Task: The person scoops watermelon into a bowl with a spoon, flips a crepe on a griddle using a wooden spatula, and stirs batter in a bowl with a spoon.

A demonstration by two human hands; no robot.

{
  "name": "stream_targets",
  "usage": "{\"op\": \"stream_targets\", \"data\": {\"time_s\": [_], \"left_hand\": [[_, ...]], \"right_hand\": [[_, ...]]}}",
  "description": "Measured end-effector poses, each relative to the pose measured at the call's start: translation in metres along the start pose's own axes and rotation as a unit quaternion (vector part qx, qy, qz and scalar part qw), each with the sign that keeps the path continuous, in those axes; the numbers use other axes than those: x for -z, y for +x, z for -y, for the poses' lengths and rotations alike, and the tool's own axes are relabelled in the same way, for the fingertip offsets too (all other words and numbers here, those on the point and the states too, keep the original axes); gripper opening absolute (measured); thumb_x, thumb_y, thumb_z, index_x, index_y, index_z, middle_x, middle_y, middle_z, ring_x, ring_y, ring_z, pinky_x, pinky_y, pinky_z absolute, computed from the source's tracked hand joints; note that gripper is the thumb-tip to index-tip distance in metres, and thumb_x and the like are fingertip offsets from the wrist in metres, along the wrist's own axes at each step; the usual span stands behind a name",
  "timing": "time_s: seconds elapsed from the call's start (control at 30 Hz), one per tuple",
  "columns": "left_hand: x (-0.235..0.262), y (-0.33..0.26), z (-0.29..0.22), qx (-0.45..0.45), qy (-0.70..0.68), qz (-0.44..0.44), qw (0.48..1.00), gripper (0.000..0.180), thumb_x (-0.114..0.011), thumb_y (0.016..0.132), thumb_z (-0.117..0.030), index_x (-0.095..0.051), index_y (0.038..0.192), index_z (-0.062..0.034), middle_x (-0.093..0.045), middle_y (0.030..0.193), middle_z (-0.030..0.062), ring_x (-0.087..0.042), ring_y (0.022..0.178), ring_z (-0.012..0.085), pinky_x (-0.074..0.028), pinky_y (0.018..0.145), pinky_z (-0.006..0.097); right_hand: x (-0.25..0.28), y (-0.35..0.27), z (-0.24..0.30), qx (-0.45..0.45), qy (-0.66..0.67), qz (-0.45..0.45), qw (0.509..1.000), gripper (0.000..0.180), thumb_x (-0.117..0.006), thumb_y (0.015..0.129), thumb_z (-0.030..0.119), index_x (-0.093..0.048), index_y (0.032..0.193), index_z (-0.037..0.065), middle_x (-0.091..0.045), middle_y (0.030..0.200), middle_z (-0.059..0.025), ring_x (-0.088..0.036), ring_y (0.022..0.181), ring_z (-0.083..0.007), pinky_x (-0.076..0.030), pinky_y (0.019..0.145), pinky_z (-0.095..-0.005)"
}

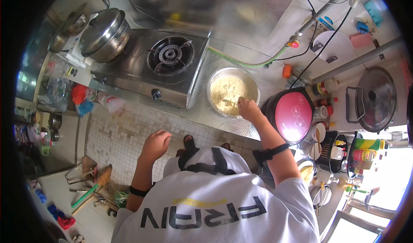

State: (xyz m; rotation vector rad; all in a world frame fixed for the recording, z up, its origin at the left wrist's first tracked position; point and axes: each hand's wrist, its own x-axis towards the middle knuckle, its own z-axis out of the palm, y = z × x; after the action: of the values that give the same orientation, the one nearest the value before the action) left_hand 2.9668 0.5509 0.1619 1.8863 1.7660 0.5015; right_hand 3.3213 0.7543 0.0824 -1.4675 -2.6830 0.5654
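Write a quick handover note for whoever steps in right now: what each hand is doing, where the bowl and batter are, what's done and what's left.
Right hand: at the rim of the metal bowl, gripping a utensil that dips into the pale batter.
Left hand: loosely closed, empty, hanging over the tiled floor.
Bowl sits on the counter between the gas stove and the pink-lidded cooker.
Done: batter looks mixed but lumpy.
Left: probably more stirring; burner appears unlit.

— What colours stand out at centre frame?
— A silver bowl point(232, 92) of pale yellow batter, and right of it a pink lid point(293, 115) with a faint white flower pattern.
— And lower left?
— A floor point(120, 135) of small off-white mosaic tiles; a green-handled tool point(86, 195); red and blue cloths point(60, 217).
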Motion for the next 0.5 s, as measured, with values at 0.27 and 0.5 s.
{"op": "stream_targets", "data": {"time_s": [0.27, 0.5], "left_hand": [[0.002, -0.003, 0.001, -0.003, 0.001, -0.025, 1.000, 0.011, -0.055, 0.081, -0.009, -0.062, 0.088, -0.0032, -0.062, 0.088, 0.0141, -0.059, 0.083, 0.0346, -0.048, 0.071, 0.042], [-0.003, -0.007, 0.002, -0.002, 0.006, -0.012, 1.000, 0.010, -0.054, 0.081, -0.010, -0.061, 0.086, -0.0032, -0.061, 0.086, 0.0151, -0.058, 0.081, 0.0359, -0.047, 0.071, 0.043]], "right_hand": [[-0.009, 0.004, -0.067, 0.039, -0.178, -0.186, 0.965, 0.013, -0.050, 0.085, 0.015, -0.057, 0.085, 0.004, -0.058, 0.071, -0.0181, -0.059, 0.057, -0.0377, -0.049, 0.050, -0.0472], [-0.015, 0.020, -0.016, 0.042, 0.007, -0.133, 0.990, 0.019, -0.051, 0.086, 0.021, -0.056, 0.081, 0.003, -0.062, 0.070, -0.0227, -0.063, 0.062, -0.0388, -0.051, 0.056, -0.0479]]}}
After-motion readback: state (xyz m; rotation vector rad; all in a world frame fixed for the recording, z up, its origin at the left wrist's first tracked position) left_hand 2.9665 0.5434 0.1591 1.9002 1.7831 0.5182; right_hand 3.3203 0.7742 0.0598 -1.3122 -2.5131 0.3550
